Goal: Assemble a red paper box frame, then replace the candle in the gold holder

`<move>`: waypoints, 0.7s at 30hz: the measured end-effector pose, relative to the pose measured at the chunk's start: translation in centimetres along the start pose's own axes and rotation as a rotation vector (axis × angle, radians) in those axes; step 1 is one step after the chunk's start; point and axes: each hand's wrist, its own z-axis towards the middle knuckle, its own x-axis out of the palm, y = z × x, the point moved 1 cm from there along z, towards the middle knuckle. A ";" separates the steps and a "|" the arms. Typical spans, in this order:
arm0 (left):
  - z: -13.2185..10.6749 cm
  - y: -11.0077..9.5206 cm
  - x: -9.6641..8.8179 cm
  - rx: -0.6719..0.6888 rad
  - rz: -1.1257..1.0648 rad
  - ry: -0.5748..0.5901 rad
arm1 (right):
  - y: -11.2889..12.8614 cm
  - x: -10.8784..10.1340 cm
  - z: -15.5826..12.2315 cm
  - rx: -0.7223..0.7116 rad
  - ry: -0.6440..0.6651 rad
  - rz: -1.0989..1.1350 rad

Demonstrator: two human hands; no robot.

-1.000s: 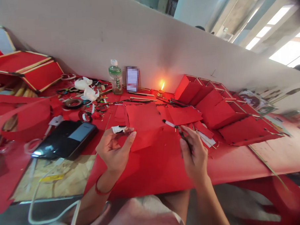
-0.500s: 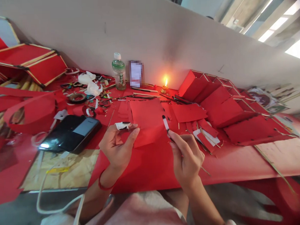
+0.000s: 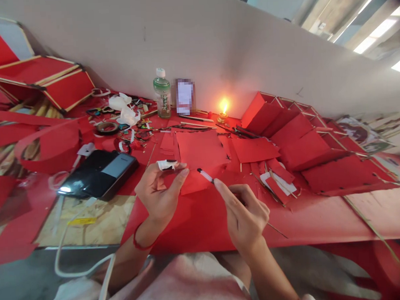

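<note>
Basically, right hand (image 3: 245,214) now tips its slim white pen (image 3: 206,176) lower, pinched tight; left hand (image 3: 158,191) pinches a white paper scrap (image 3: 166,164).

Red-covered surface (image 3: 325,219) against a pale wall (image 3: 222,47). Water bottle (image 3: 162,96) with green label, pixelated card (image 3: 185,96) beside it, small lit oil lamp (image 3: 222,112) to the right. Red stick-framed panels (image 3: 292,132) stand in a row at right; more (image 3: 41,81) at far left. Tape roll (image 3: 106,127) among scraps. Black device (image 3: 98,174) at left, white cable (image 3: 59,258) below the edge.
</note>
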 end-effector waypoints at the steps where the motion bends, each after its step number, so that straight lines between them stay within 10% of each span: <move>1: 0.0 0.1 0.0 0.005 -0.004 0.001 | 0.0 0.1 0.0 0.001 0.004 0.007; 21: 0.0 -0.1 0.0 0.026 -0.019 0.014 | 0.4 -0.4 0.7 -0.039 0.148 -0.046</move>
